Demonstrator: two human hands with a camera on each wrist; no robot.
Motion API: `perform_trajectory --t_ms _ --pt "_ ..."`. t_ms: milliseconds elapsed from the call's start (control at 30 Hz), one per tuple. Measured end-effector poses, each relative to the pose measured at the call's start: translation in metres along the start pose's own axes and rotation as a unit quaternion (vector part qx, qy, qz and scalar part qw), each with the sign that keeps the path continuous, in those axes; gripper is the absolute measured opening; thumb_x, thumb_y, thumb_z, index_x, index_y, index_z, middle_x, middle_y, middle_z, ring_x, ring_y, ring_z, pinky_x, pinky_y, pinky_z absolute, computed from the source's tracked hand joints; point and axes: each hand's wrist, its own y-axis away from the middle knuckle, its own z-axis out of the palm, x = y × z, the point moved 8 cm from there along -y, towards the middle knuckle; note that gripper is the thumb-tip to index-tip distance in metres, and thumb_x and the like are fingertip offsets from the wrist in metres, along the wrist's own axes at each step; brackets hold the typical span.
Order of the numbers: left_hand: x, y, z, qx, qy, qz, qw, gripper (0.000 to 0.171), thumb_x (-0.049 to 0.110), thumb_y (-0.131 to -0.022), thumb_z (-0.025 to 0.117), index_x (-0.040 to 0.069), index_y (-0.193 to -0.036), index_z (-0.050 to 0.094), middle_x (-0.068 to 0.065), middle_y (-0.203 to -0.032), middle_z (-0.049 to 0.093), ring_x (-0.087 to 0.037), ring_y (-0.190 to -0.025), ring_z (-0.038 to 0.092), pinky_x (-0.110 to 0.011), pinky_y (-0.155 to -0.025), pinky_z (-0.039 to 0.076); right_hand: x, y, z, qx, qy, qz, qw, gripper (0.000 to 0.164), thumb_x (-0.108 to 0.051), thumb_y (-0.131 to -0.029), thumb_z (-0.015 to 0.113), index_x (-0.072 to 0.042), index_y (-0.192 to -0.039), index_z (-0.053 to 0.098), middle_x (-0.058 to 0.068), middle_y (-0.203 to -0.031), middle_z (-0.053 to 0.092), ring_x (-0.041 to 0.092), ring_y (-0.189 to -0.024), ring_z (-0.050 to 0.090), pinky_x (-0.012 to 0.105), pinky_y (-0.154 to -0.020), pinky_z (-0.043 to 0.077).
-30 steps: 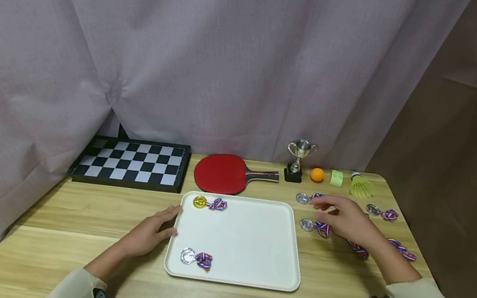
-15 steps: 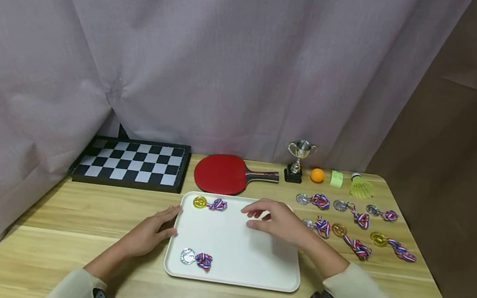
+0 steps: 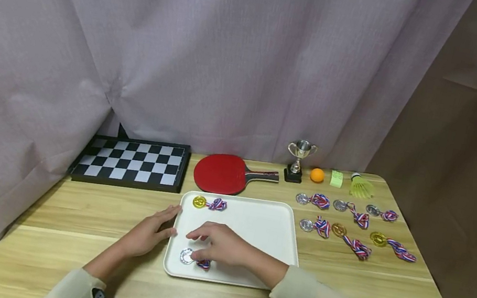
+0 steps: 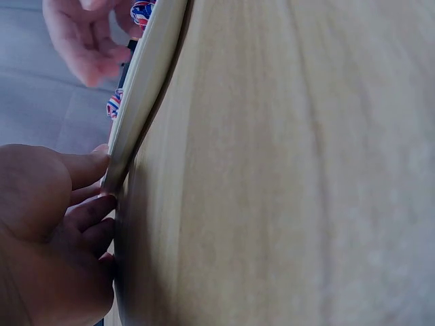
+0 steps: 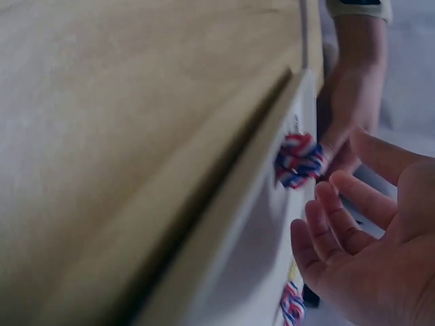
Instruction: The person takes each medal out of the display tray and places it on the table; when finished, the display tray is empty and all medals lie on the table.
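My left hand [image 3: 150,232] rests against the left rim of a white tray [image 3: 247,236], its fingers touching the edge with the thumb apart. Over the tray's lower left hovers my right hand [image 3: 221,244], fingers loosely bent and holding nothing. Just below its thumb lies a silver medal [image 3: 186,256] with a striped ribbon [image 5: 299,160], partly covered by the hand in the head view. At the tray's upper left is a gold medal [image 3: 199,202] with its own bunched ribbon.
Right of the tray lie several medals, among them a silver medal [image 3: 307,225], a bronze medal [image 3: 339,230] and a gold medal [image 3: 378,239]. Behind stand a chessboard [image 3: 131,162], a red table tennis bat [image 3: 220,173], a trophy [image 3: 298,159], an orange ball [image 3: 317,175] and a shuttlecock [image 3: 360,185].
My right hand has moved left from the medals on the table, across the tray, to above the silver medal there. The left hand has stayed at the tray's rim.
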Motion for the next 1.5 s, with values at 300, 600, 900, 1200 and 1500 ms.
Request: perform_trajectory --t_ms 300,600,900,1200,1500 --pt "0.0 0.0 0.001 0.001 0.0 0.006 1.0 0.062 0.014 -0.104 0.062 0.001 -0.159 0.035 -0.018 -0.165 0.032 -0.04 -0.155 0.022 -0.057 -0.125 0.019 0.001 -0.002 0.022 -0.008 0.048 0.003 0.999 0.04 -0.02 -0.083 0.088 -0.014 -0.122 0.076 -0.005 -0.111 0.067 0.004 -0.105 0.056 0.022 -0.098 0.048" --pt "-0.001 0.001 0.0 0.004 0.005 0.012 0.9999 0.062 0.013 -0.103 0.062 0.0 -0.158 0.036 -0.019 -0.164 0.033 -0.04 -0.154 0.023 -0.058 -0.125 0.021 -0.001 -0.003 0.025 0.015 0.069 -0.005 0.998 0.026 -0.012 -0.082 0.087 -0.019 -0.101 0.07 -0.006 -0.1 0.061 0.007 -0.1 0.052 0.024 -0.094 0.047" --pt "-0.002 0.0 0.001 0.002 0.011 -0.005 0.9999 0.062 0.015 -0.104 0.062 0.003 -0.159 0.035 -0.017 -0.165 0.032 -0.038 -0.156 0.021 -0.057 -0.126 0.019 0.004 -0.003 0.024 0.003 0.02 0.01 1.0 0.03 -0.004 -0.086 0.08 -0.022 -0.101 0.062 -0.009 -0.092 0.062 0.006 -0.091 0.05 0.021 -0.08 0.043" --pt "-0.001 0.001 0.0 0.004 0.009 -0.011 0.9999 0.062 0.016 -0.104 0.061 0.003 -0.159 0.035 -0.016 -0.166 0.032 -0.037 -0.156 0.02 -0.056 -0.126 0.018 0.011 0.007 0.008 -0.009 -0.063 0.0 0.998 0.022 0.0 -0.093 0.071 -0.02 -0.103 0.068 -0.002 -0.092 0.067 0.004 -0.085 0.059 0.022 -0.076 0.051" --pt "-0.001 0.0 0.0 0.0 0.005 -0.022 0.9997 0.063 0.016 -0.104 0.062 0.004 -0.16 0.034 -0.015 -0.166 0.031 -0.036 -0.156 0.02 -0.054 -0.126 0.02 0.043 0.046 -0.034 0.025 -0.124 0.051 0.991 0.017 -0.006 -0.094 0.073 -0.01 -0.111 0.07 0.002 -0.095 0.065 0.011 -0.069 0.057 0.022 -0.055 0.047"
